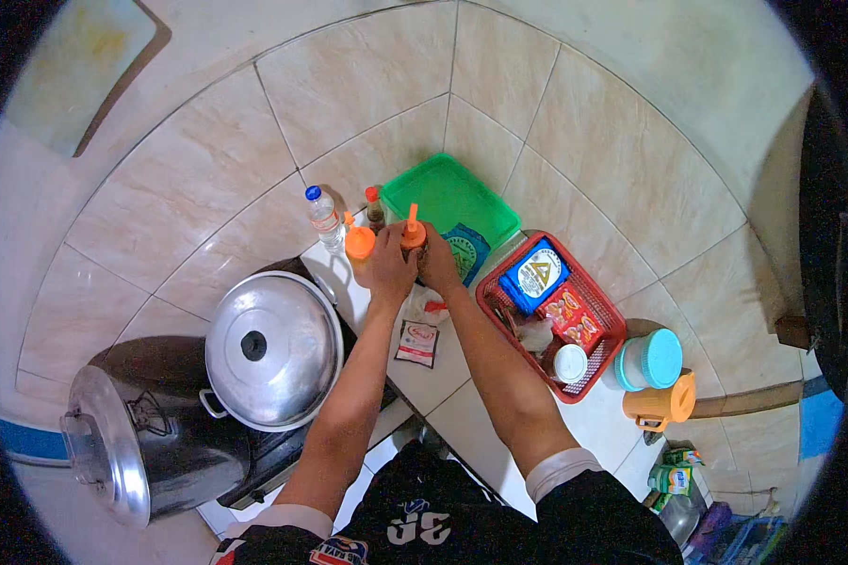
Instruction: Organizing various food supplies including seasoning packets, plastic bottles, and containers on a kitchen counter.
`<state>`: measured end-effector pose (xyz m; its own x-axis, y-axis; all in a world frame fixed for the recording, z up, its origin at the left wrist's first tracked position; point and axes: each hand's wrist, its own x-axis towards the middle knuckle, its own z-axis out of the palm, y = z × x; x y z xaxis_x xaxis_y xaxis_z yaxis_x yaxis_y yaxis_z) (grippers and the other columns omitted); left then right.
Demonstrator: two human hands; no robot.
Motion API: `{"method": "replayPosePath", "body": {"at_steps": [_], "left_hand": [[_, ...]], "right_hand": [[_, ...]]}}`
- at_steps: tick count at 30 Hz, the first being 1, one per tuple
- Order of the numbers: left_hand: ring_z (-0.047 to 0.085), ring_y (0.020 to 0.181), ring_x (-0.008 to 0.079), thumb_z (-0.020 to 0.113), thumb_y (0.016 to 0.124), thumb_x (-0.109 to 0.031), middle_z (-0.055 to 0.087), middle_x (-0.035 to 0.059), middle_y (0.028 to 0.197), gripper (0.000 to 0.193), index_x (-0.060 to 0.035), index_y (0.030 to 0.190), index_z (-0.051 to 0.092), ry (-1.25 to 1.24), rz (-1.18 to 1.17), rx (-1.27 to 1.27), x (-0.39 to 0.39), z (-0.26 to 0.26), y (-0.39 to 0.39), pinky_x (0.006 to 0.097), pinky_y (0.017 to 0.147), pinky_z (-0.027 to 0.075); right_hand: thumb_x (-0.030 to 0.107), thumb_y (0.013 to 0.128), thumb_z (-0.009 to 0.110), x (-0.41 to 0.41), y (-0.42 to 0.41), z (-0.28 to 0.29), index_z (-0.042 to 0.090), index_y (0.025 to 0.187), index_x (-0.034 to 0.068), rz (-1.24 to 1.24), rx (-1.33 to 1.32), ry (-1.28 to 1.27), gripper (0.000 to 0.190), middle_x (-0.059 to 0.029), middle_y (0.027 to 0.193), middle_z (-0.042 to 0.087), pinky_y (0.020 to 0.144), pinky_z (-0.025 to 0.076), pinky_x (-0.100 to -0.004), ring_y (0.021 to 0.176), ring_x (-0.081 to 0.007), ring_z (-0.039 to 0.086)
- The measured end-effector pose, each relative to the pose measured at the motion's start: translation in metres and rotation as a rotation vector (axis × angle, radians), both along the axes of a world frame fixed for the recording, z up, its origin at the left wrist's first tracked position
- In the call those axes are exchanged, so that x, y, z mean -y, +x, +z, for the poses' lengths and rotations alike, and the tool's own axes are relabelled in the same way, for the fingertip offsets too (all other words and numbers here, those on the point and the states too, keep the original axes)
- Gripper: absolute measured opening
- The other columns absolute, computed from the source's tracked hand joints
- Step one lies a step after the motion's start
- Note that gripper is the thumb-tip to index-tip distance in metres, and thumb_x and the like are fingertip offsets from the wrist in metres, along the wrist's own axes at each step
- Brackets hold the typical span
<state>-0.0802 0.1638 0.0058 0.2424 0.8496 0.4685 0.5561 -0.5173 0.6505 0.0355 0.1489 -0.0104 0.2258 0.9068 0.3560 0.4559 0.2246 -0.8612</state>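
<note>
My left hand (390, 270) and my right hand (438, 263) are closed around a squeeze bottle with an orange spouted cap (414, 232). Its dark body is mostly hidden by my fingers. Just left of my left hand stands another orange-capped bottle (359, 244). Behind it are a small dark sauce bottle with a red cap (374, 208) and a clear plastic bottle with a blue cap (323, 214). A green plastic tray (442, 187) lies beyond my hands, holding a blue packet (468, 248). Below my hands, a white and red sachet (417, 344) rests on the tiled counter (459, 413).
A red plastic basket (611, 332) at right holds several packets and a white-lidded jar. Past it stand a turquoise-lidded container (658, 359) and an orange jug (661, 402). A lidded metal pan (279, 367) and a large pot (184, 431) occupy the left. Tiled walls (367, 85) meet behind the counter.
</note>
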Motion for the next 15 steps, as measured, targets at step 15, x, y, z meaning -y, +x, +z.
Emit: {"method": "replayPosePath", "body": {"at_steps": [15], "left_hand": [[0.053, 0.112, 0.0397, 0.076, 0.071, -0.009, 0.058, 0.0206, 0.119, 0.061, -0.0008, 0.126, 0.050, 0.205, -0.038, 0.210, -0.021, 0.055, 0.049, 0.0454, 0.095, 0.044]], "right_hand": [[0.012, 0.079, 0.070, -0.022, 0.031, 0.048, 0.054, 0.122, 0.002, -0.237, -0.010, 0.273, 0.047, -0.0183, 0.114, 0.064, 0.088, 0.049, -0.0380, 0.104, -0.0334, 0.064]]}}
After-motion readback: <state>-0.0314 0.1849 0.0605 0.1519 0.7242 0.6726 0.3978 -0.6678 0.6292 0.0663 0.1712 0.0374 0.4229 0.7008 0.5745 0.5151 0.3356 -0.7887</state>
